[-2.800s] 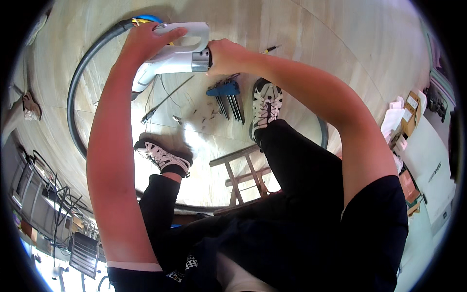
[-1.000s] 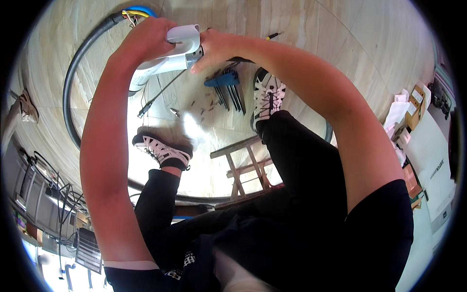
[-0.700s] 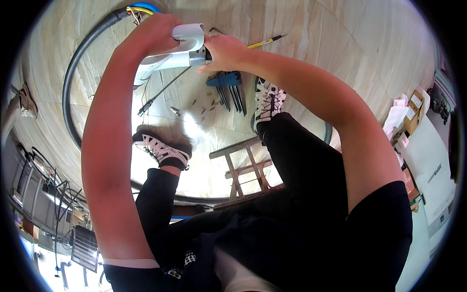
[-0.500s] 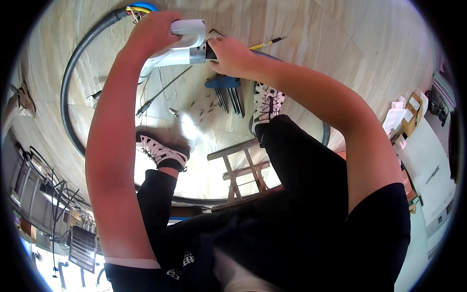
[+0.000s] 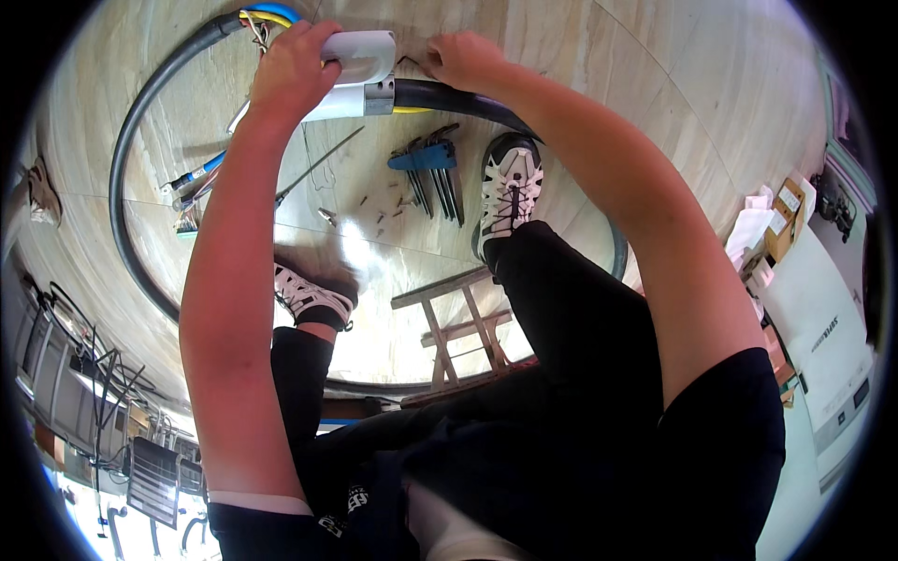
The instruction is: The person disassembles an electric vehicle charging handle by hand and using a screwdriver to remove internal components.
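Note:
My left hand (image 5: 295, 73) is wrapped round a curved white plastic housing (image 5: 363, 56) at the top of the view. The housing's lower part ends in a grey metal clamp (image 5: 380, 96), and a thick black cable (image 5: 449, 97) runs out of it to the right. To the right of the housing, my right hand (image 5: 463, 62) is closed, its fingertips pinched at the end of a small black hex key (image 5: 409, 62) by the floor. Below lies a blue holder (image 5: 426, 157) with several hex keys. A long thin screwdriver shaft (image 5: 323, 164) lies left of it.
Small screws (image 5: 382, 219) and a metal bit (image 5: 326, 216) are scattered on the tiled floor. The cable (image 5: 120, 187) loops round my feet. Coloured wires (image 5: 267, 17) stick out at upper left. A wooden stool (image 5: 454, 327) stands below me; boxes (image 5: 786, 220) lie at right.
My right hand has let go of the cable by the clamp and moved up and right to the hex key. My left hand keeps hold of the housing, which has shifted slightly.

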`<action>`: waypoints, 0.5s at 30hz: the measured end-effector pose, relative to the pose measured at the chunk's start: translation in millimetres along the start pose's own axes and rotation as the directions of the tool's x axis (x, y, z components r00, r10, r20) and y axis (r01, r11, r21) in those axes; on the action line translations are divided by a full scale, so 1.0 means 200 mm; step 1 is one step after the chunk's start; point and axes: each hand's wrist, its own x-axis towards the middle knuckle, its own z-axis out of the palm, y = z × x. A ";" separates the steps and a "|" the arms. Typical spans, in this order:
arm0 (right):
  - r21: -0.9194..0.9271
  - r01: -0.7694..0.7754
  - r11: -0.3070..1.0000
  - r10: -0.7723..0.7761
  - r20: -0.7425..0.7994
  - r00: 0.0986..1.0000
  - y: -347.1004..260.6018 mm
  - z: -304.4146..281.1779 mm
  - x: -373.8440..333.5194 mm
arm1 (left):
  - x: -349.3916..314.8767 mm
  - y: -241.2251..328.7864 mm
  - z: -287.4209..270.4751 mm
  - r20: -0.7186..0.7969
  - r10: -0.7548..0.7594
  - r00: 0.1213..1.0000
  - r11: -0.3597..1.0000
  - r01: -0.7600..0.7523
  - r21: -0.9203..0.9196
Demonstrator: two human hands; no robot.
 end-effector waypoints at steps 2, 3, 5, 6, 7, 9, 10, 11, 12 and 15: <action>0.050 0.033 0.998 -0.027 -0.102 0.994 -0.07 0.00 0.00 | -0.02 -0.03 0.01 0.025 -0.021 0.999 1.000 0.021 0.022; 0.084 0.068 0.994 -0.055 -0.154 0.986 -0.09 -0.01 -0.02 | -0.03 -0.04 0.01 0.000 0.000 1.000 1.000 0.000 -0.001; 0.088 0.151 0.985 -0.133 -0.186 0.973 -0.13 -0.03 -0.07 | -0.05 -0.04 0.00 -0.061 0.040 0.997 0.998 -0.042 -0.039; 0.062 0.194 0.979 -0.182 -0.161 0.970 -0.13 -0.03 -0.10 | -0.07 -0.04 -0.01 -0.033 0.004 0.999 0.999 -0.005 -0.034; 0.033 0.231 0.972 -0.225 -0.134 0.965 -0.12 -0.03 -0.12 | -0.08 -0.05 -0.02 -0.005 -0.028 1.000 0.999 0.028 -0.034; 0.082 0.202 0.976 -0.186 -0.164 0.969 -0.12 0.02 -0.15 | -0.11 -0.06 -0.03 -0.009 -0.058 0.998 0.997 0.057 -0.054; 0.110 0.190 0.976 -0.168 -0.180 0.969 -0.12 0.03 -0.15 | -0.12 -0.07 -0.03 -0.039 -0.056 0.998 0.996 0.053 -0.072; 0.125 0.206 0.970 -0.184 -0.171 0.968 -0.12 0.03 -0.14 | -0.14 -0.08 -0.03 -0.070 -0.055 0.996 0.995 0.049 -0.088; 0.142 0.224 0.964 -0.201 -0.162 0.966 -0.11 0.02 -0.12 | -0.18 -0.09 -0.03 -0.161 -0.045 0.986 0.996 0.032 -0.088; 0.148 0.240 0.959 -0.222 -0.127 0.967 -0.09 0.00 -0.13 | -0.29 -0.02 -0.01 -0.341 -0.036 0.940 0.993 -0.006 -0.122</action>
